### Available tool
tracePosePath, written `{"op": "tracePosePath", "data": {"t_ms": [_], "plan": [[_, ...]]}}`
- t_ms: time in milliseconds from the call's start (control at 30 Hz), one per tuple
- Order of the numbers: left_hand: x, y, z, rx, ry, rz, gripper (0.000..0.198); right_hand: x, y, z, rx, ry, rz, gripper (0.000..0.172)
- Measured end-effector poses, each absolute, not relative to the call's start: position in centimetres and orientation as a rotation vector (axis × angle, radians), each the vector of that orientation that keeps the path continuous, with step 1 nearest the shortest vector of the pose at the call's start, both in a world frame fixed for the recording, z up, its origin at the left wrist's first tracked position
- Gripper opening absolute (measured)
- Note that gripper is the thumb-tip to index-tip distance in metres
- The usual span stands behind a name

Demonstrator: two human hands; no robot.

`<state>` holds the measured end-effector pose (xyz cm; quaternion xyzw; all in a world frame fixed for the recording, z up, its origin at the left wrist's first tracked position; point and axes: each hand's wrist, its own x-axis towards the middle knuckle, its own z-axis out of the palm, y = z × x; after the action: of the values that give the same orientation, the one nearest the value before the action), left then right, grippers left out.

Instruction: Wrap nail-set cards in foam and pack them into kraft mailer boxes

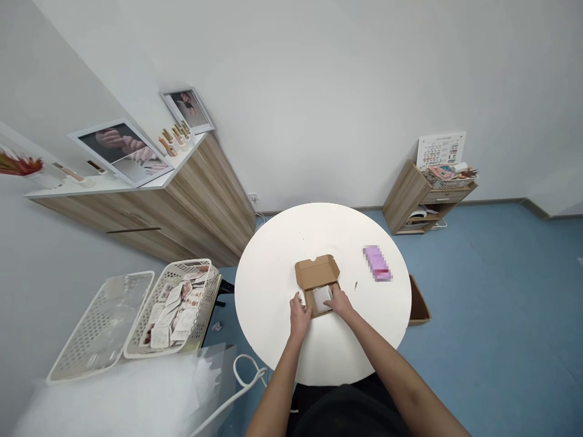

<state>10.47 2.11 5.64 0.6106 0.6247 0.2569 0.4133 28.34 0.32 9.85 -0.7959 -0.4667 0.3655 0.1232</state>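
Observation:
An open brown cardboard mailer box [317, 272] lies on the round white table [277, 249], its lid folded back away from me. Inside its right part sits a white, soft-looking wrapped packet [322, 298]. My right hand [340, 303] reaches in over the box's right edge, with thumb and fingers closed on the packet's right side. By the left wall of the box is my left hand [299, 315], its fingers curled. Something small and white shows at its fingertips, too small to name.
A blurred purple item [377, 263] lies on the table's right side. Below the right edge stands an open brown carton [418, 303]. White baskets [207, 297] sit to the left, one holding many cards. A wooden cabinet [209, 200] and small shelf unit [405, 194] stand along the wall.

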Motion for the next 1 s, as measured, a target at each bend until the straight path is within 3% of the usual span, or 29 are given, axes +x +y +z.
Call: {"op": "tracePosePath", "data": {"t_ms": [300, 433, 600, 800, 1000], "plan": [[10.2, 2.8, 4.5, 1.513, 1.529, 0.549, 0.066, 27.7, 0.4, 9.7, -2.468, -1.739, 0.521, 0.045], [10.2, 4.9, 5.9, 1.13, 1.588, 0.54, 0.066, 30.2, 1.3, 9.6, -2.38, -1.292, 0.652, 0.033], [10.3, 9.3, 7.9, 0.806, 1.51, 0.553, 0.046, 34.2, 4.1, 10.7, -2.192, -0.629, 1.058, 0.043], [11.6, 12.7, 10.1, 0.702, 1.419, 0.519, 0.022, 34.8, 7.0, 11.8, -1.905, -0.484, 1.473, 0.042], [11.6, 13.5, 11.1, 0.746, 1.463, 0.54, 0.045, 35.3, 7.8, 11.8, -1.917, -0.595, 1.476, 0.036]]}}
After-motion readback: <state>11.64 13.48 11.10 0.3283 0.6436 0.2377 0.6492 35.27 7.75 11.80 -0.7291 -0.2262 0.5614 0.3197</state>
